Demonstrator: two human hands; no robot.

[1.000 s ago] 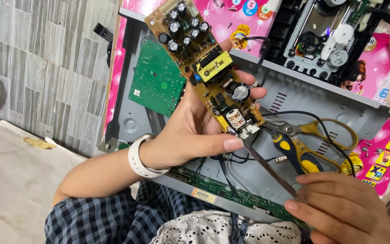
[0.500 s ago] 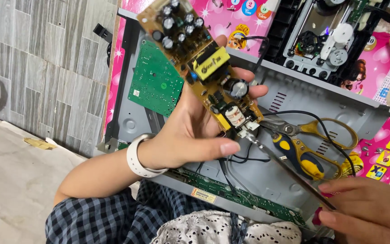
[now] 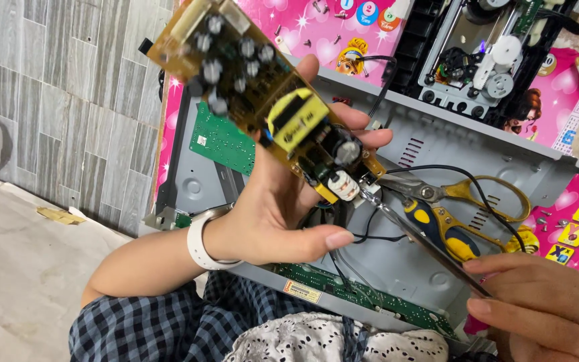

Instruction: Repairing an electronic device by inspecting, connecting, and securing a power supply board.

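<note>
My left hand (image 3: 283,208) grips a brown circuit board (image 3: 256,87) by its lower end and holds it tilted above a grey metal chassis (image 3: 437,144). The board carries several black capacitors and a yellow-taped transformer (image 3: 297,122). A white band sits on that wrist. My right hand (image 3: 544,308), at the bottom right, pinches a thin metal tool (image 3: 423,245). The tool's tip touches the board's lower corner, near a small white part (image 3: 343,186).
In the chassis lie yellow-handled scissors (image 3: 477,194), a blue and yellow screwdriver (image 3: 440,228), black wires and a green board (image 3: 226,141). A black disc drive mechanism (image 3: 477,67) rests on a pink printed sheet behind. A tiled wall is at the left.
My left hand has raised the circuit board up and closer to the camera. My right hand slid down and right, keeping the tool's tip at the board's lower end.
</note>
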